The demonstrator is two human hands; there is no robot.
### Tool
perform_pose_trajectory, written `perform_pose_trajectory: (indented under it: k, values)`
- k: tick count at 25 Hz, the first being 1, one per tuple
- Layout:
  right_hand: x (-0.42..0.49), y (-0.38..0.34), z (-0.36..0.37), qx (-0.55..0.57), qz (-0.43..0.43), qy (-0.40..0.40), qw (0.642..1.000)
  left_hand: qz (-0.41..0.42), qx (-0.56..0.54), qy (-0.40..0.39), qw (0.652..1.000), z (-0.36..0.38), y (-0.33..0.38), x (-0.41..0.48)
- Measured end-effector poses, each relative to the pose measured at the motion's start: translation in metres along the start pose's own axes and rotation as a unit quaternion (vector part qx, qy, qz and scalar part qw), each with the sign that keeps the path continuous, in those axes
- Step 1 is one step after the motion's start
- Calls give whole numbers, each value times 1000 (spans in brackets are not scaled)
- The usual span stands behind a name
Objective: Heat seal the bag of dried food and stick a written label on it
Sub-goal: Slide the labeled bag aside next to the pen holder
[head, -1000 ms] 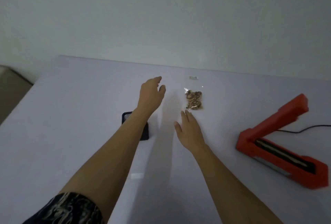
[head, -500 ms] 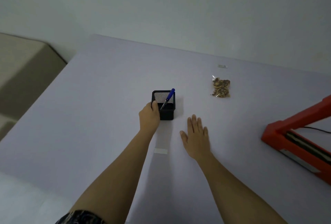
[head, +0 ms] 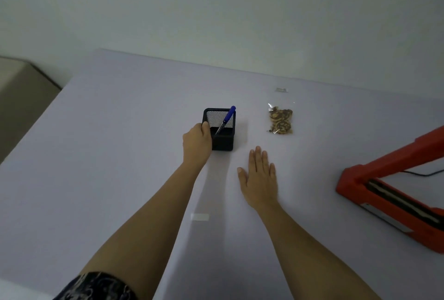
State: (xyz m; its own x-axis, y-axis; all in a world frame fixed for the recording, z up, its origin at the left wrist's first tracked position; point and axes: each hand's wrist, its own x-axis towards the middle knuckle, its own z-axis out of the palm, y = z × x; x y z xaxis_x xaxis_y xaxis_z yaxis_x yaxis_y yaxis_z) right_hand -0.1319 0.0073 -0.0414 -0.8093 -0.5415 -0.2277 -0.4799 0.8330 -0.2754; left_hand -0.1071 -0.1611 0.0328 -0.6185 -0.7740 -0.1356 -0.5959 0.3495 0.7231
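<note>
A small clear bag of dried food [head: 280,121] lies flat on the white table, far centre-right. A red heat sealer [head: 394,194] stands at the right edge with its arm raised. A black mesh pen holder [head: 222,129] holds a blue pen [head: 227,118]. My left hand [head: 197,144] grips the holder's near-left corner, thumb over the rim. My right hand [head: 260,178] lies flat, palm down, fingers together, on the table below the bag and apart from it. A small white label [head: 200,217] lies between my forearms.
A small clear scrap [head: 281,89] lies beyond the bag near the table's far edge. The sealer's black cable [head: 425,174] trails off to the right. A beige surface [head: 21,98] sits beyond the table's left edge. The wall stands behind.
My left hand has come back from the far side of the table and closed on the pen holder. My right hand has settled flat. The view has shifted left.
</note>
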Motion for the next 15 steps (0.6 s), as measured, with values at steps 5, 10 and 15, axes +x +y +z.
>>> perform_pose_trajectory:
  k: [5, 10, 15]
  values:
    - [37, 25, -14, 1, 6, 16, 1000, 25, -3, -21, 999, 36, 50, 58]
    - [47, 42, -7, 19, -3, 28, 999, 29, -25, -39, 998, 73, 98, 124]
    - [50, 41, 3, -2, 18, 88, 996, 33, -3, -33, 999, 99, 117, 170]
